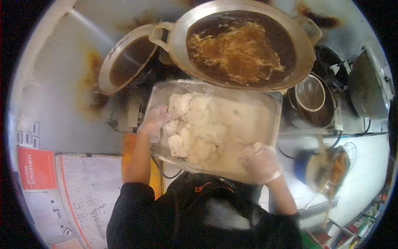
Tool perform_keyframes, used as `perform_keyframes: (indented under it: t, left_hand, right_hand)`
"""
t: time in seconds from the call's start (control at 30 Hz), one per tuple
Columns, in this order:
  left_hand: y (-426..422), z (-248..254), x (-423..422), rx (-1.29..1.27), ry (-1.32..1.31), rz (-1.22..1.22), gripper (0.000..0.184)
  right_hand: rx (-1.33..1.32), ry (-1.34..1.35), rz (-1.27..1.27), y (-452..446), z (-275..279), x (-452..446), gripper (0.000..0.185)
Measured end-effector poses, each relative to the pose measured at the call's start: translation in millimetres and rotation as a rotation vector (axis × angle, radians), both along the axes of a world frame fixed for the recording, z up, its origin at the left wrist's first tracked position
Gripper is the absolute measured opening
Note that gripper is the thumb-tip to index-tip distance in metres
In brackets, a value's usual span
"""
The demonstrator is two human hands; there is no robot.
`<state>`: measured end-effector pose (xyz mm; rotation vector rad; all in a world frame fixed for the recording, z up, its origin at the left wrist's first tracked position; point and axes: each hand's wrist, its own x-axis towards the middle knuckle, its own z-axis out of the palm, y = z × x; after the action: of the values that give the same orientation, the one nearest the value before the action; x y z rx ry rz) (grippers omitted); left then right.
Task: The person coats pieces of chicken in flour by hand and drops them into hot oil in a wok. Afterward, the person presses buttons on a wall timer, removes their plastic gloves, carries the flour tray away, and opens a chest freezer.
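A rectangular metal tray [277, 120] sits in front of me, a little askew. Pale flour [248, 112] covers much of its bottom. Lumpy flour-coated pieces [186, 133] are heaped in its left half; what lies under the coating cannot be made out. My left hand [153, 122], in a clear plastic glove, grips the tray's left rim, fingertips beside the coated pieces. My right hand [262, 163], gloved likewise, is at the tray's lower right over the flour. Motion blur and the loose glove hide how its fingers are held.
Beyond the tray stands a large wok [304, 62] of dark oil with pale foam. A second oil pan [108, 85] is at left. To the right are a round strainer [311, 93] over a pot and a wire skimmer [350, 153]. A written sheet [91, 195] lies at lower left.
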<state>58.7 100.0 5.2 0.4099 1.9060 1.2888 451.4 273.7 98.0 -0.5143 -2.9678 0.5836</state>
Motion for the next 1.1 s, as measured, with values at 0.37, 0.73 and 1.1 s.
perform_keyframes:
  t: [0.37, 0.73, 1.1]
  left_hand:
    - [44, 3, -22, -0.111, 0.36, -0.41, 0.059]
    - [52, -16, -41, -0.005, 0.0, -0.467, 0.049]
    - [28, -8, -48, -0.191, 0.528, -0.898, 0.051]
  right_hand:
    - [-0.11, -0.182, -0.091, -13, -1, -62, 0.06]
    - [-0.263, -0.163, -0.233, -1, -87, -136, 0.069]
    - [-0.102, -0.11, -0.122, -6, -117, -129, 0.067]
